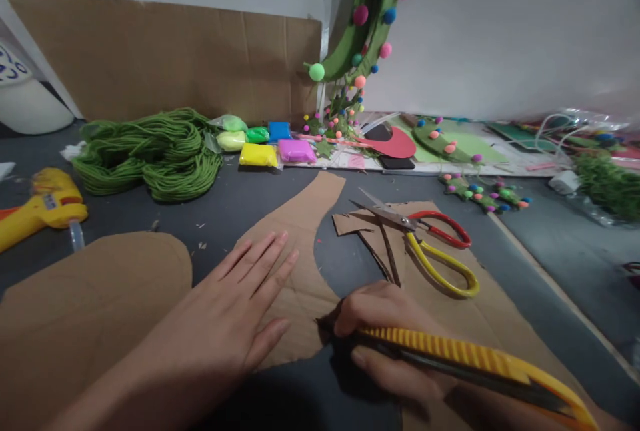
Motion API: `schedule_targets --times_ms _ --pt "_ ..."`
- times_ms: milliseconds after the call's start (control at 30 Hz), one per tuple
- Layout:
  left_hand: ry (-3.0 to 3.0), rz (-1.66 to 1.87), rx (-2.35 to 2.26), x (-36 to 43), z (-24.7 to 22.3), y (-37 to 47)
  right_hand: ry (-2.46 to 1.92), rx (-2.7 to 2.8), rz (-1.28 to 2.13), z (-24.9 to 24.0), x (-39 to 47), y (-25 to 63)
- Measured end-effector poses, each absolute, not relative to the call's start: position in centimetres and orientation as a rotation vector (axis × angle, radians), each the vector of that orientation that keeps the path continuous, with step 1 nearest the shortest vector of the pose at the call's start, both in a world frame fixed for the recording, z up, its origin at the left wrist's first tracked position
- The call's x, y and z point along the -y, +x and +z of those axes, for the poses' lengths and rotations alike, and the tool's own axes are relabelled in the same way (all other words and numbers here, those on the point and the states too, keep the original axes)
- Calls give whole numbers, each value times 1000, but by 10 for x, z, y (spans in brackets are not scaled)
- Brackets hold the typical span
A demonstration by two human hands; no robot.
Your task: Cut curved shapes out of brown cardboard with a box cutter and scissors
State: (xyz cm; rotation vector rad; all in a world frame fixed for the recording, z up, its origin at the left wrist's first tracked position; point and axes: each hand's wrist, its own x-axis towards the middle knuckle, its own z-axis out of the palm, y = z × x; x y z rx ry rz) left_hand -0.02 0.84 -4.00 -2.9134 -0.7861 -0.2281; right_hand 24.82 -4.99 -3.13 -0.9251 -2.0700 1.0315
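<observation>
My left hand point(240, 298) lies flat, fingers spread, on a curved piece of brown cardboard point(295, 238) that narrows toward its far end. In my right hand point(385, 331) is a yellow and black cutter point(450, 354), its dark tip at the right edge of that cardboard. Open scissors point(415, 224) with one red and one yellow handle rest on another cardboard sheet point(465, 304) to the right, beside thin cut strips. A large rounded cardboard piece point(125, 278) lies at the left, partly beneath my left forearm.
A yellow glue gun point(50, 208) is at the left. Green cord point(150, 154) and coloured clay packets point(257, 154) lie behind. Toward the back right are a red shape point(397, 143), pompom-covered green pieces point(480, 194) and green fibre point(610, 181). A cardboard panel point(170, 61) leans at the wall.
</observation>
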Motion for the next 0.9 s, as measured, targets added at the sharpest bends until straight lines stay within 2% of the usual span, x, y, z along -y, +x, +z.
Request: schedule_targets --times_ms 267,500,667,900 --pt "-2952 -238 803 -11 -44 -1 -949 2157 858 -32 51 246" --pt "-2927 -297 824 -7 -42 3 -1128 2060 900 -25 51 234" --pt "-2988 -168 824 -3 -37 8 -1196 2063 807 -21 57 229" --pt "-2998 -134 884 -9 -41 3 -1149 2091 876 -25 56 228"
